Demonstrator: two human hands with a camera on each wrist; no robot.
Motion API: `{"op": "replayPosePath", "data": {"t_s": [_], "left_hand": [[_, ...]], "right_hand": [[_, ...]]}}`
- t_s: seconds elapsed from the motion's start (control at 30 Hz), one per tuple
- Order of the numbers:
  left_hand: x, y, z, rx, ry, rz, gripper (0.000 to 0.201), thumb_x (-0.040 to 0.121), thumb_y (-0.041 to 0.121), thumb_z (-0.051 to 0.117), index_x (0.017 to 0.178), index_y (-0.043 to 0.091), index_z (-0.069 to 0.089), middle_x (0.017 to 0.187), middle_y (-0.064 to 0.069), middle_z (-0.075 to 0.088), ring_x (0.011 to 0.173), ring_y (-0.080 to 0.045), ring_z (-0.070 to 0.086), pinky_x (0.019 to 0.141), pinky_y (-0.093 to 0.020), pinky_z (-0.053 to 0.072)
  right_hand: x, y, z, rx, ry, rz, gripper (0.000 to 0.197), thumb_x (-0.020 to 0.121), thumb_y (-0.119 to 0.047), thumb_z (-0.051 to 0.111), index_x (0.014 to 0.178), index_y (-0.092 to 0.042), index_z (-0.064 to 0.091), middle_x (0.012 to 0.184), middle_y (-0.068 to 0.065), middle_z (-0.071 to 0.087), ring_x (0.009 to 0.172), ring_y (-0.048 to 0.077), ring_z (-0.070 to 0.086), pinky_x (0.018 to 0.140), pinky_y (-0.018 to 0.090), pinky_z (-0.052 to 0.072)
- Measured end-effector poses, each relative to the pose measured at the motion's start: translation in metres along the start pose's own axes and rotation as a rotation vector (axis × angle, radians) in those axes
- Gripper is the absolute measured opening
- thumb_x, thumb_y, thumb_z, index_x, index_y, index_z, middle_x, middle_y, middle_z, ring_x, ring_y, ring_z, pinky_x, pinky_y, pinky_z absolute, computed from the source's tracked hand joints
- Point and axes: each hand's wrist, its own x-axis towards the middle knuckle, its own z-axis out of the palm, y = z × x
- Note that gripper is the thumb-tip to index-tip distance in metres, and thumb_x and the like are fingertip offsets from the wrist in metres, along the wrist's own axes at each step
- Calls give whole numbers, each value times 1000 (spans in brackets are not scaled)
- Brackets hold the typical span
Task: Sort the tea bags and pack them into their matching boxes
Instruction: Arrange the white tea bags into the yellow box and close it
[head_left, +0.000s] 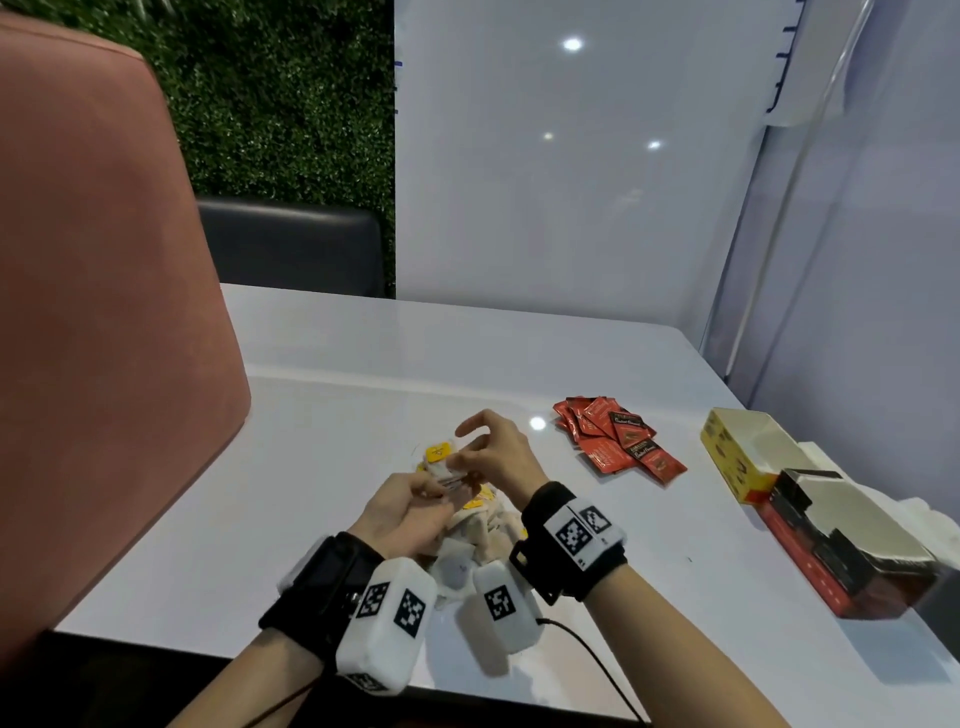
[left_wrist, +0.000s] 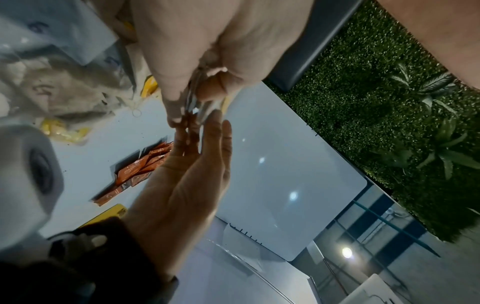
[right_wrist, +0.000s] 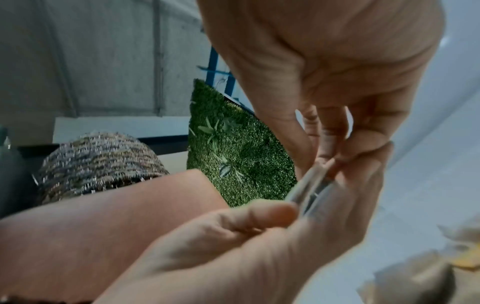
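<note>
My left hand (head_left: 434, 493) grips a thin stack of white tea bags (head_left: 448, 474) with yellow tags, held just above the table. My right hand (head_left: 470, 454) pinches the far end of the same stack, with the index finger lifted. In the left wrist view the stack (left_wrist: 196, 102) sits between my left thumb and fingers, and the right hand (left_wrist: 192, 131) meets its end. The right wrist view shows the stack (right_wrist: 310, 185) edge-on between both hands. A loose pile of white tea bags (head_left: 480, 527) lies under my wrists. Red sachets (head_left: 618, 441) lie in a heap to the right.
An open yellow box (head_left: 737, 449) and an open red and black box (head_left: 841, 545) stand at the table's right edge by the white wall. A pink chair back (head_left: 93, 312) rises on the left. The white table (head_left: 415, 353) stretches beyond my hands.
</note>
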Motion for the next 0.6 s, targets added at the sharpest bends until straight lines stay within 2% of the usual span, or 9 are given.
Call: {"op": "replayPosePath", "data": {"t_s": [0.1, 0.13, 0.17, 0.2, 0.27, 0.33, 0.4, 0.5, 0.6], "left_hand": [[-7, 4, -2, 72, -26, -57, 41, 82, -7, 12, 96, 1, 50, 92, -19, 58, 52, -28, 64, 71, -27, 58], [-9, 5, -2, 60, -55, -57, 39, 82, -5, 14, 94, 0, 51, 90, -19, 59, 56, -30, 65, 64, -29, 59], [-9, 6, -5, 47, -75, -49, 36, 82, -2, 18, 91, -1, 52, 88, -21, 60, 68, -33, 66, 56, -31, 58], [-9, 6, -7, 45, -100, -42, 31, 84, 1, 23, 90, -1, 53, 87, -21, 60, 81, -34, 63, 55, -33, 57], [-7, 8, -11, 70, -118, -38, 24, 87, 9, 29, 89, 1, 52, 87, -18, 57, 90, -30, 56, 65, -39, 58], [-4, 10, -14, 87, -109, -16, 20, 86, 11, 33, 85, 2, 52, 84, -16, 55, 86, -29, 55, 79, -39, 57], [-3, 11, -15, 94, -119, 5, 17, 83, 11, 37, 84, 2, 51, 78, -16, 54, 79, -27, 55, 86, -38, 51], [-3, 12, -17, 128, -125, 3, 19, 86, 13, 35, 81, 3, 51, 71, -12, 53, 65, -22, 56, 75, -38, 56], [-4, 11, -19, 119, -128, -33, 26, 93, 21, 34, 93, 2, 52, 83, -13, 54, 82, -24, 55, 74, -37, 57]], "right_hand": [[-2, 2, 2, 26, -46, 19, 35, 74, 0, 71, 105, -6, 54, 85, 16, 65, 56, 17, 58, 50, 25, 46], [-3, 1, 2, 31, -59, 15, 36, 74, 0, 71, 105, -5, 54, 85, 17, 65, 54, 17, 57, 49, 26, 47], [-3, 1, 3, 17, -72, 5, 36, 74, 0, 71, 106, -6, 54, 85, 17, 65, 53, 17, 57, 49, 26, 47], [-4, 1, 4, -28, -80, -18, 36, 75, -2, 71, 105, -6, 54, 86, 17, 64, 55, 16, 56, 50, 26, 47], [-6, 0, 7, -218, -63, -116, 33, 76, -7, 71, 104, -9, 55, 89, 11, 61, 65, 15, 56, 57, 26, 49], [-10, 0, 8, -434, -36, -274, 24, 81, -12, 67, 102, -12, 57, 95, 5, 55, 78, 16, 53, 72, 32, 50], [-15, -3, 8, -568, -118, -409, 15, 85, -12, 60, 100, -12, 62, 98, 5, 55, 83, 17, 52, 79, 34, 49], [-19, -5, 8, -683, -207, -460, 17, 86, -6, 57, 99, -8, 67, 99, 11, 62, 90, 24, 57, 80, 37, 48], [-20, -6, 9, -637, -138, -449, 14, 84, -8, 57, 93, -8, 68, 94, 10, 66, 90, 25, 59, 80, 41, 48]]}}
